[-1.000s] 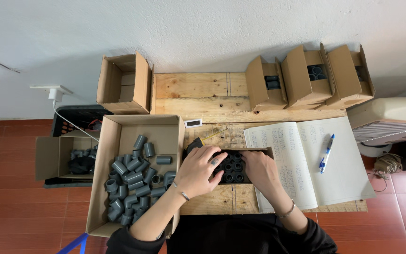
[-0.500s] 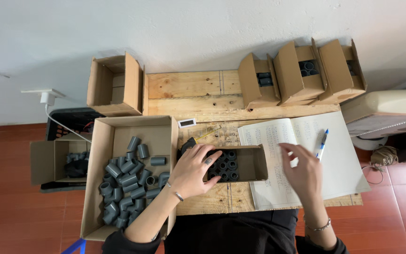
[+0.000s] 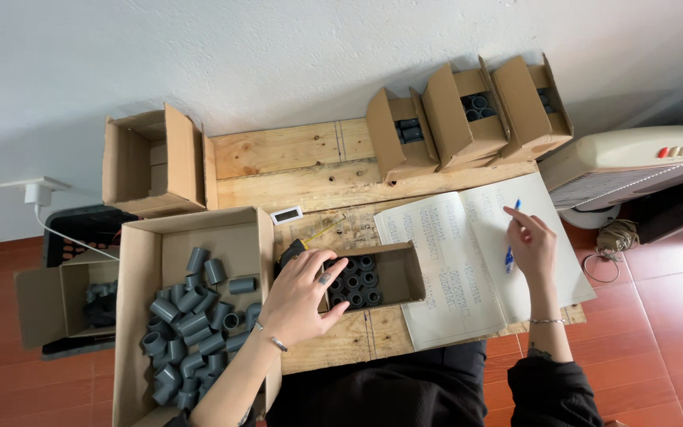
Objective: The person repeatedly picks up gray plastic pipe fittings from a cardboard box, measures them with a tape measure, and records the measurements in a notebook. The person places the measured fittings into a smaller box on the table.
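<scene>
My left hand (image 3: 302, 296) rests on the left end of a small open cardboard box (image 3: 398, 277) that holds several dark grey pipe fittings (image 3: 357, 281) standing in rows. My right hand (image 3: 533, 243) lies on the right page of an open ledger (image 3: 452, 261), fingers curled at a blue pen (image 3: 510, 251). Whether the fingers grip the pen I cannot tell. A large cardboard box (image 3: 140, 261) to the left holds several loose grey pipe fittings (image 3: 191, 312).
The wooden table (image 3: 302, 158) carries an empty open carton (image 3: 152, 162) at back left and three small cartons with fittings (image 3: 468, 107) at back right. A small white display (image 3: 287, 215) lies near the middle. A beige fan heater (image 3: 626, 158) stands right; another box (image 3: 65, 296) sits on the red floor.
My right hand left the small box, crossed right over the ledger and reached the blue pen. My left hand stayed on the box. The view shifted rightward.
</scene>
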